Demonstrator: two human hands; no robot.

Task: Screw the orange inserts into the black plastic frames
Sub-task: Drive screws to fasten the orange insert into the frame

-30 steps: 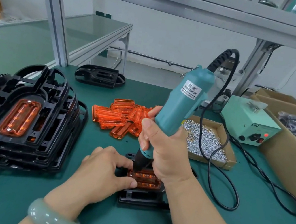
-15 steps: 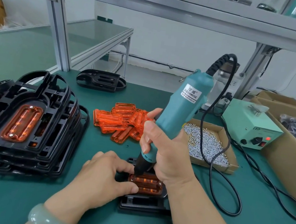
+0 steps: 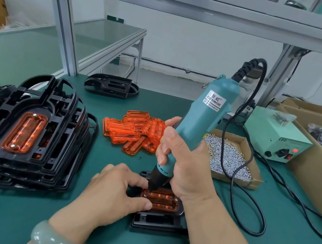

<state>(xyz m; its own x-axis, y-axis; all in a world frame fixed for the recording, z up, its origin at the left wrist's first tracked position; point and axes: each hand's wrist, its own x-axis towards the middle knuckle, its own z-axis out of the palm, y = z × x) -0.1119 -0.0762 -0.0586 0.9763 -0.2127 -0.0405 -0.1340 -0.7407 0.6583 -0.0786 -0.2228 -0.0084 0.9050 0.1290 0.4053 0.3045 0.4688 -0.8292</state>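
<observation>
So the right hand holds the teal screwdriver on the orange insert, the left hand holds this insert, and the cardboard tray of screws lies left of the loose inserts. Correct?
One thing is wrong: the head view shows the cardboard tray lying right of the loose inserts, not left. The rest holds: right hand on the teal screwdriver, left hand on the orange insert.

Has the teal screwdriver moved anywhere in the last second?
No. The screwdriver keeps its tip at the left corner of the orange insert.
</observation>
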